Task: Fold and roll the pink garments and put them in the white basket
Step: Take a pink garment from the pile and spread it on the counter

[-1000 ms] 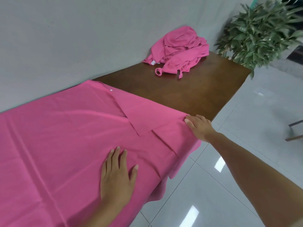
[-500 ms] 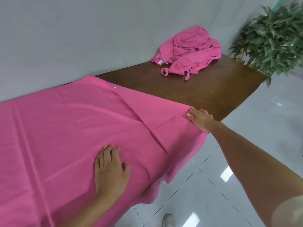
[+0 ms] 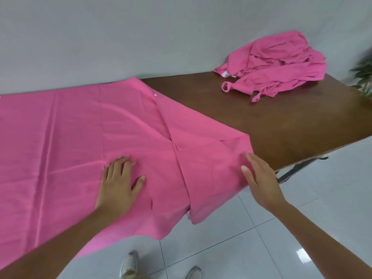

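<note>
A large pink garment (image 3: pixel 80 133) lies spread flat over the left part of the brown table (image 3: pixel 271 121), its near edge hanging over the table's front. My left hand (image 3: pixel 118 184) rests flat on it, fingers spread. My right hand (image 3: pixel 259 178) has straight fingers against the garment's right edge, by the folded-over flap (image 3: pixel 211 158). A second pink garment (image 3: pixel 277 63) lies crumpled in a heap at the table's far right, against the wall. The white basket is out of view.
A grey wall (image 3: pixel 141 33) runs behind the table. A green plant (image 3: pixel 365 77) stands past the table's right end. Pale floor tiles (image 3: pixel 302 228) lie in front, with my shoes (image 3: pixel 128 264) at the bottom edge.
The view has swung left and closer. My right hand has slid down the garment's right edge towards me. My left hand has stayed flat on the cloth.
</note>
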